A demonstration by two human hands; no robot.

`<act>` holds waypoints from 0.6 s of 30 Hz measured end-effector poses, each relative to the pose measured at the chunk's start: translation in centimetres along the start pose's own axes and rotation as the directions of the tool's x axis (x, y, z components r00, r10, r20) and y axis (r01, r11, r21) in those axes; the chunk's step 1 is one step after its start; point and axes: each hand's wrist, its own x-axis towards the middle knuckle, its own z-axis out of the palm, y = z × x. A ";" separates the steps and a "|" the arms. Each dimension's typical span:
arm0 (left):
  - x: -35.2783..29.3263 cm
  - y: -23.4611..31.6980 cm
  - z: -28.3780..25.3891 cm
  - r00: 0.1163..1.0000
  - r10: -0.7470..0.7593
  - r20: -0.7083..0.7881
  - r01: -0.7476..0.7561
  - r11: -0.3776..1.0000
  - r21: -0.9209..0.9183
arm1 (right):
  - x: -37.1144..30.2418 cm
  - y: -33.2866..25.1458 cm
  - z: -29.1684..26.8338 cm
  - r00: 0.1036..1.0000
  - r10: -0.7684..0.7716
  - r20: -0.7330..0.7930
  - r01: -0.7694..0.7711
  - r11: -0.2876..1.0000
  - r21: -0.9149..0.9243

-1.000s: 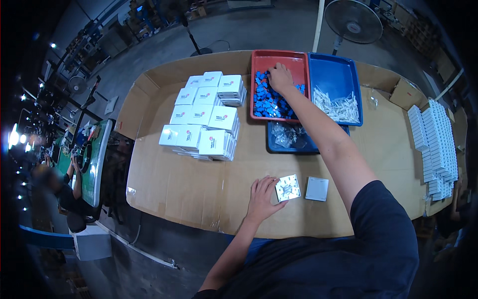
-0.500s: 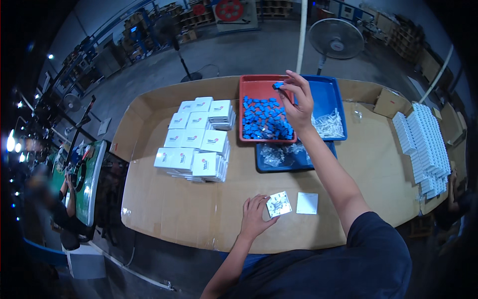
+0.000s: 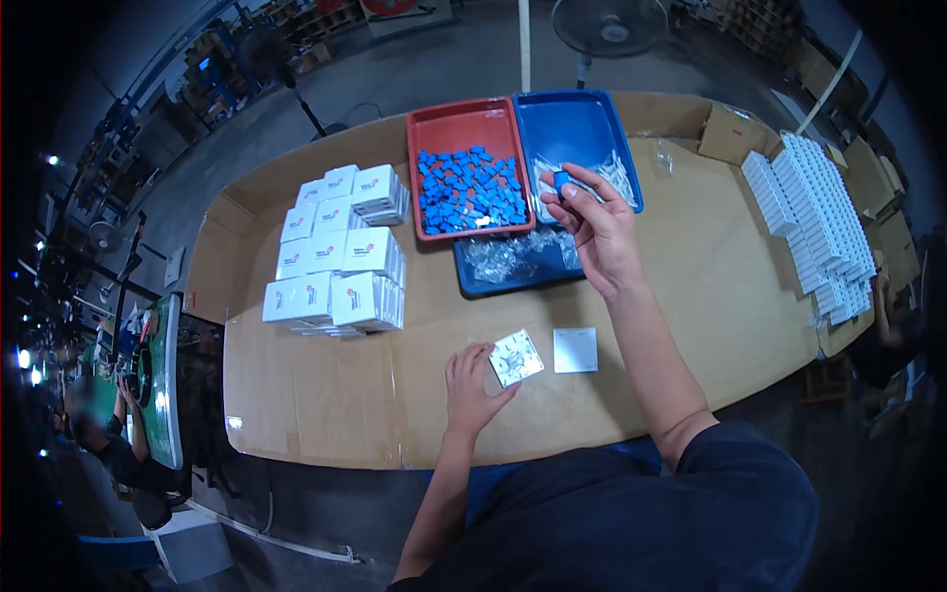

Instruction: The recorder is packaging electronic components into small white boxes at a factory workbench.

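Small blue plastic piece [image 3: 560, 185] out of the tray — right hand [image 3: 604, 237] nearer the open box.
Head view: a second ago the right hand was down in the shallow red plastic tray [image 3: 459, 126]; now its thumb and fingers are pinched on the blue piece, in front of the blue plastic tray [image 3: 567, 116], at 1 o'clock from the square white box with its inside exposed [image 3: 516, 358]. The left hand [image 3: 472, 397] is as it was, clamped on that box's left side over the brown cardboard-covered tabletop [image 3: 695, 271] — so each hand now has one part. A flat white square plate [image 3: 575, 350] lies just beside the box at 3 o'clock; stacked white printed-top boxes [image 3: 326, 255] stand at 10, stacked white ribbed pieces [image 3: 817, 232] at 2.
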 end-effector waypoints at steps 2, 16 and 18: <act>-0.1 -0.1 -0.1 1.000 0.009 -0.011 -0.009 1.000 0.019 | -1.4 -1.0 0.5 0.994 -0.100 0.050 0.100 0.995 -0.009; -0.8 -0.9 0.5 1.000 -0.018 0.007 0.018 0.999 0.028 | -4.8 -0.2 -2.1 0.970 -0.154 0.186 0.207 0.925 -0.318; -0.3 -0.6 0.1 0.999 -0.014 0.035 0.013 1.000 0.024 | -5.1 2.6 -4.2 0.981 -0.018 0.195 0.101 0.900 -0.424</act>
